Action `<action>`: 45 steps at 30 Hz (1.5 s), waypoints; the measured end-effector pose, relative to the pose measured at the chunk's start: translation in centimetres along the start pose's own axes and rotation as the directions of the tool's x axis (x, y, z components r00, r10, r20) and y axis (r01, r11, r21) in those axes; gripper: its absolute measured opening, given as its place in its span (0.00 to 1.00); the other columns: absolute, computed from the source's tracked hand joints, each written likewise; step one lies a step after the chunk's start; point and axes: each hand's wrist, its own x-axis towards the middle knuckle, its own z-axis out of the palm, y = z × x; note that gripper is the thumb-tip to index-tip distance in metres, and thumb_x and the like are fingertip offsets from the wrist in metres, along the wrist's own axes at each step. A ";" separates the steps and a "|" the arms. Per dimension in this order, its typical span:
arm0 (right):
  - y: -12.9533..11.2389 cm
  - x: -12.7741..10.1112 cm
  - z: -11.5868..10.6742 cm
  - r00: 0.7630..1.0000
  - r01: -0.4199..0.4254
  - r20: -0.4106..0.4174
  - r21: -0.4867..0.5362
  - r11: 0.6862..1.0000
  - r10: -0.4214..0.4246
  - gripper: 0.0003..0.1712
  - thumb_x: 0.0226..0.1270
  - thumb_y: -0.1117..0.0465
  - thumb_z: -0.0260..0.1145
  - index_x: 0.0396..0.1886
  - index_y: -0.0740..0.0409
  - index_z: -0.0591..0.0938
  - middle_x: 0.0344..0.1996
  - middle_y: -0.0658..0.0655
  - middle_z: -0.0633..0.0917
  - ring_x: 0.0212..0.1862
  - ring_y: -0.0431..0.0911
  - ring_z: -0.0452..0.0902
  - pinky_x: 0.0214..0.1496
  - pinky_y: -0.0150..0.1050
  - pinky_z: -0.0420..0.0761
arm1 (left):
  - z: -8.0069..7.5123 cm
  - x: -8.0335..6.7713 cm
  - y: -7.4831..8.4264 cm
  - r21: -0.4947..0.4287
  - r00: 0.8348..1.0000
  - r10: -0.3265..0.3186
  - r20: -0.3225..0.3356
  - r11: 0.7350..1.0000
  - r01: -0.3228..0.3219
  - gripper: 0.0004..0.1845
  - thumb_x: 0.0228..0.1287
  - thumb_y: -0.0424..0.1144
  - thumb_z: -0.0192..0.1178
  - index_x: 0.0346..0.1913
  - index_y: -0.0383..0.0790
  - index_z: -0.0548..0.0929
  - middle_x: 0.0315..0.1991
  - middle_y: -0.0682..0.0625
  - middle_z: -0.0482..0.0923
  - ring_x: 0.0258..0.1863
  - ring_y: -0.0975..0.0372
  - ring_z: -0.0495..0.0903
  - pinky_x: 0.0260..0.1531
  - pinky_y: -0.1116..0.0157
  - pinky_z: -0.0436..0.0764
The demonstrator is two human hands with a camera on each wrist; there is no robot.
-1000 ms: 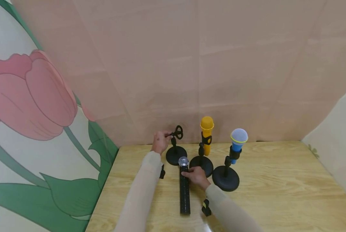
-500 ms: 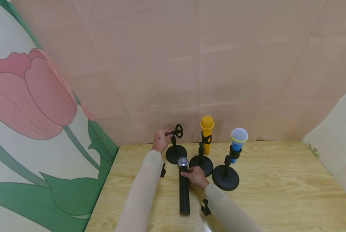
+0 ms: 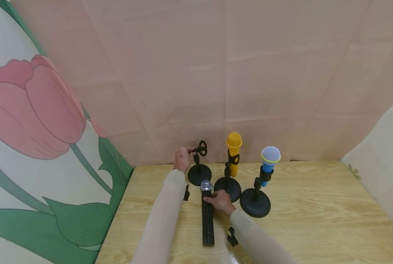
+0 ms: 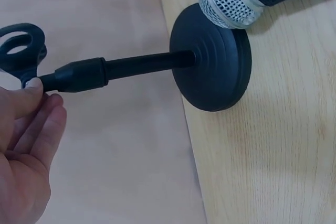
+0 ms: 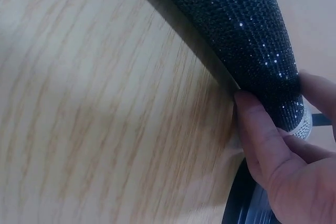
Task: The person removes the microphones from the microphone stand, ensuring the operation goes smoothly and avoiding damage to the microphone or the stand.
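My left hand (image 3: 183, 159) pinched the empty stand (image 3: 199, 172) by its clip at twelve o'clock, my right hand (image 3: 220, 202) gripped the black mic (image 3: 207, 216) lying flat, not yet mounted, two mics already clipped at two o'clock.

Pale beige sleeves (image 3: 163, 220), bare hands

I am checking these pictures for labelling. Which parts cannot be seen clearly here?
- Right wrist view: the black microphone is cut off by the frame's top edge; the right hand hides its head.
- Left wrist view: the left hand runs off the bottom-left corner.
- Head view: the empty stand's clip is too small to judge.
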 end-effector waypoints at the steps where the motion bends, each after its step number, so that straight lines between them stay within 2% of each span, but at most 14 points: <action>1: 0.0 0.0 0.0 1.000 0.001 -0.002 -0.004 1.000 -0.001 0.18 0.60 0.52 0.76 0.34 0.65 0.87 0.26 0.54 0.84 0.29 0.45 0.78 0.30 0.36 0.78 | 0.0 0.0 0.1 -0.001 1.000 0.000 -0.003 1.000 0.000 0.10 0.69 0.30 0.63 0.49 0.34 0.88 0.45 0.42 0.87 0.47 0.54 0.85 0.49 0.59 0.83; 7: -0.1 0.0 -0.2 1.000 -0.013 -0.011 -0.019 1.000 0.013 0.20 0.60 0.51 0.76 0.37 0.66 0.87 0.27 0.55 0.84 0.30 0.45 0.78 0.32 0.38 0.79 | 0.1 -0.2 0.4 -0.019 1.000 0.006 -0.016 1.000 -0.007 0.09 0.68 0.29 0.64 0.48 0.33 0.88 0.44 0.42 0.87 0.45 0.54 0.86 0.48 0.59 0.83; 16: 0.4 -0.1 -0.6 1.000 0.009 0.011 -0.025 1.000 -0.008 0.24 0.61 0.49 0.75 0.39 0.68 0.86 0.27 0.56 0.83 0.31 0.46 0.78 0.33 0.39 0.80 | 0.0 -1.3 -0.5 -0.137 1.000 -0.021 -0.017 0.990 0.018 0.14 0.69 0.30 0.63 0.55 0.33 0.85 0.48 0.42 0.86 0.48 0.53 0.85 0.49 0.57 0.83; 21: 0.5 -0.4 -1.6 1.000 0.011 0.025 -0.003 1.000 -0.011 0.23 0.62 0.50 0.74 0.41 0.68 0.85 0.25 0.55 0.85 0.29 0.45 0.80 0.31 0.38 0.80 | 0.0 -2.0 -1.2 -0.169 1.000 -0.030 -0.001 0.985 0.029 0.11 0.68 0.34 0.65 0.49 0.32 0.86 0.43 0.43 0.86 0.44 0.54 0.85 0.44 0.59 0.84; 25: 0.4 -0.7 -2.7 0.999 0.022 0.036 0.004 1.000 -0.022 0.26 0.63 0.49 0.73 0.45 0.69 0.84 0.28 0.57 0.86 0.32 0.47 0.82 0.35 0.39 0.81 | 0.0 -2.5 -1.6 -0.233 0.999 0.019 0.027 0.973 -0.012 0.10 0.66 0.32 0.67 0.47 0.29 0.85 0.41 0.41 0.86 0.43 0.52 0.85 0.44 0.59 0.85; 28: 0.4 -0.8 -3.4 0.998 0.055 0.037 -0.001 0.998 -0.055 0.24 0.63 0.49 0.73 0.43 0.68 0.86 0.28 0.58 0.87 0.33 0.49 0.84 0.35 0.41 0.82 | 0.0 -2.8 -1.6 -0.292 0.997 0.059 0.047 0.956 -0.042 0.12 0.65 0.31 0.67 0.48 0.26 0.85 0.42 0.39 0.86 0.43 0.51 0.86 0.45 0.60 0.85; 31: 0.4 -0.9 -4.1 0.993 0.116 0.017 -0.051 0.992 -0.115 0.22 0.63 0.49 0.73 0.41 0.66 0.87 0.30 0.58 0.88 0.35 0.49 0.83 0.37 0.42 0.82 | 0.1 -3.1 -1.6 -0.304 0.994 0.096 0.058 0.950 -0.075 0.12 0.65 0.31 0.67 0.48 0.27 0.85 0.42 0.39 0.86 0.43 0.51 0.86 0.45 0.61 0.84; 35: -0.1 -1.2 -5.4 0.990 0.143 0.020 -0.106 0.984 -0.142 0.27 0.63 0.46 0.72 0.47 0.67 0.86 0.41 0.61 0.88 0.43 0.51 0.83 0.46 0.48 0.84 | 0.3 -3.6 -1.3 -0.298 0.988 0.139 0.067 0.948 -0.113 0.12 0.64 0.31 0.68 0.47 0.28 0.86 0.43 0.40 0.86 0.42 0.51 0.86 0.45 0.61 0.84; 40: -1.3 -1.8 -7.5 0.989 0.140 0.066 -0.134 0.981 -0.132 0.35 0.65 0.42 0.70 0.55 0.70 0.82 0.51 0.67 0.84 0.50 0.57 0.82 0.51 0.52 0.82 | 0.5 -4.2 -0.7 -0.303 0.982 0.153 0.108 0.946 -0.114 0.12 0.65 0.32 0.67 0.49 0.30 0.85 0.44 0.41 0.86 0.44 0.52 0.86 0.46 0.61 0.84; 45: -1.5 -2.3 -9.1 0.979 0.202 0.036 -0.145 0.969 -0.198 0.35 0.66 0.44 0.70 0.57 0.71 0.81 0.50 0.66 0.85 0.50 0.56 0.83 0.51 0.51 0.83 | 0.7 -5.0 0.0 -0.309 0.974 0.163 0.158 0.945 -0.108 0.13 0.66 0.33 0.67 0.51 0.34 0.85 0.45 0.43 0.86 0.45 0.54 0.86 0.47 0.61 0.84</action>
